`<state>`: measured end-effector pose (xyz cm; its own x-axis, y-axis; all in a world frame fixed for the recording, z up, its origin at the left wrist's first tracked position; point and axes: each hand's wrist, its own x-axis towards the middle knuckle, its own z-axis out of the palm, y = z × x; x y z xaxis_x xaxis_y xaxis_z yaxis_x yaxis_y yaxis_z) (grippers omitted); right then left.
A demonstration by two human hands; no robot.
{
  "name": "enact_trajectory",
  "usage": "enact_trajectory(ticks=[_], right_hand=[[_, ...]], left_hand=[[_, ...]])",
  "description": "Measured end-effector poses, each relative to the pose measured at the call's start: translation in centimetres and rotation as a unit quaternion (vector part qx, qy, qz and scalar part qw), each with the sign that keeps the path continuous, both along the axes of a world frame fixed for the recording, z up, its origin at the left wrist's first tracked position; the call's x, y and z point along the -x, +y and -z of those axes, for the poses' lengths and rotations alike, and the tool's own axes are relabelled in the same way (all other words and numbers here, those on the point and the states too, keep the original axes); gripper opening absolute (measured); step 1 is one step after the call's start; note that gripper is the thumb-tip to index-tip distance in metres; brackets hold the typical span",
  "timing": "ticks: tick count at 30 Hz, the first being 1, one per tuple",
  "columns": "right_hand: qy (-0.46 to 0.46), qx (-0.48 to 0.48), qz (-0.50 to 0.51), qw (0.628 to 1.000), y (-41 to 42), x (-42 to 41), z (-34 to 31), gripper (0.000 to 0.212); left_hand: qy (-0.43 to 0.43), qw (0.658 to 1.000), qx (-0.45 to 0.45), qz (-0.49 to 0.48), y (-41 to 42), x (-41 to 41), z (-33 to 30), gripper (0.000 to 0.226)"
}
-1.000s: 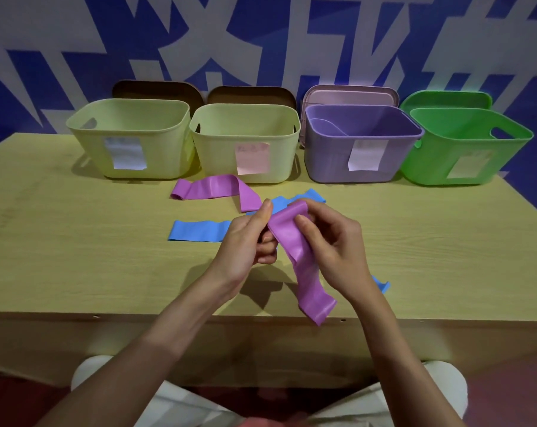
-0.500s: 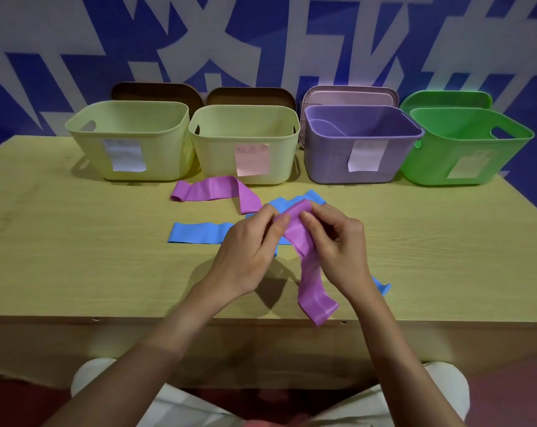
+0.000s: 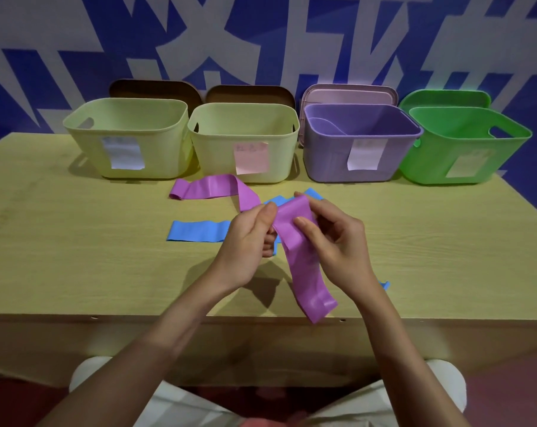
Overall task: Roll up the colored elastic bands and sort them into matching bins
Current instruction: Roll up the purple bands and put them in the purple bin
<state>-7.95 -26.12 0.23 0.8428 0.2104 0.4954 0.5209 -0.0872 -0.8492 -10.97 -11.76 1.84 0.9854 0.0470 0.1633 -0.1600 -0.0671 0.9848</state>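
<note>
A long purple elastic band (image 3: 304, 266) runs from the table's far side up into my hands and hangs down over the front edge. My left hand (image 3: 248, 241) pinches its raised part from the left with thumb and fingers. My right hand (image 3: 335, 241) pinches the same fold from the right, thumb on the near face. A blue band (image 3: 196, 231) lies flat on the table under my hands, partly hidden. Four bins stand at the back: two pale yellow (image 3: 128, 118) (image 3: 245, 118), one purple (image 3: 362, 131), one green (image 3: 464, 134).
Each bin carries a paper label, and lids lean behind them against the blue and white wall. The wooden table (image 3: 76, 257) stretches left and right of the bands. My knees show below the front edge.
My left hand closed in over the fold, then drew back a little to the left. The band's raised fold has opened wider between my hands; its hanging tail barely moved.
</note>
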Motion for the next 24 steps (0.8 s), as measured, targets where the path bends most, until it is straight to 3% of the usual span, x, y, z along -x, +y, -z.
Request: enact_trajectory(ticks=[3,5,8,11,14,16,20,24], right_hand=[[-0.003,-0.015,-0.002,1.0,0.0,-0.1,-0.2,0.015],[-0.002,-0.003,0.001,1.0,-0.2,-0.2,0.1,0.012],[0.0,0.023,0.005,1.0,-0.5,-0.2,0.6,0.012],[0.004,0.024,0.003,1.0,-0.6,-0.1,0.7,0.009],[0.002,0.03,0.006,1.0,-0.5,-0.2,0.7,0.015],[0.008,0.03,0.002,1.0,-0.6,-0.3,0.7,0.018],[0.022,0.025,-0.012,0.999,-0.3,-0.3,0.7,0.009],[0.053,-0.018,-0.042,0.998,0.6,0.1,0.7,0.01]], left_hand=[[0.045,0.992,0.108,0.055,0.0,0.2,-0.4,0.036],[0.071,0.988,0.114,0.074,0.3,0.0,-0.4,0.037],[0.091,0.993,0.048,0.059,0.5,-0.4,-0.1,0.039],[0.023,0.996,-0.088,0.014,0.5,-0.5,1.0,0.043],[-0.086,0.957,-0.274,-0.03,0.8,0.0,1.7,0.039],[-0.13,0.932,-0.335,-0.04,1.2,0.2,1.6,0.031],[-0.181,0.892,-0.411,-0.05,1.5,0.2,1.6,0.029],[-0.179,0.91,-0.365,-0.082,0.9,0.2,1.4,0.024]])
